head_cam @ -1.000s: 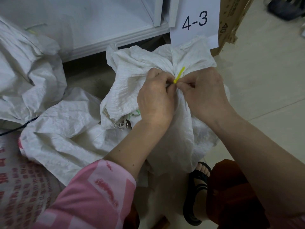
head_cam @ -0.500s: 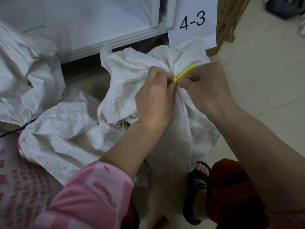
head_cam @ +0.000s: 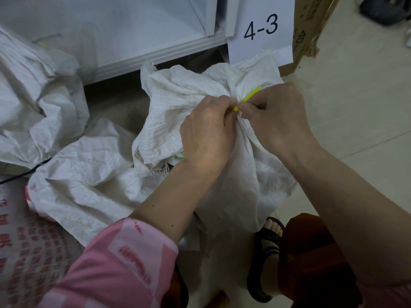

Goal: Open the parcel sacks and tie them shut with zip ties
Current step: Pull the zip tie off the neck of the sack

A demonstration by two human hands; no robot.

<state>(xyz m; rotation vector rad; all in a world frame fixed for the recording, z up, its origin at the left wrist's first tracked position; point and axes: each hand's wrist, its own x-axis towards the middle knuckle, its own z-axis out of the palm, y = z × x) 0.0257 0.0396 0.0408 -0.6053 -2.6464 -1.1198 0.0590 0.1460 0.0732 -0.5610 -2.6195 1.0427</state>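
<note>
Zip tie [head_cam: 250,96], one yellow one, sits right at the gathered neck of the sack [head_cam: 222,90], tail slanting up and away to the right. Right hand [head_cam: 280,121] pinches that tail, so I'd guess it does the pulling; left hand [head_cam: 206,132] grips the neck just left of it. Three white sacks total, two lying left.
</note>
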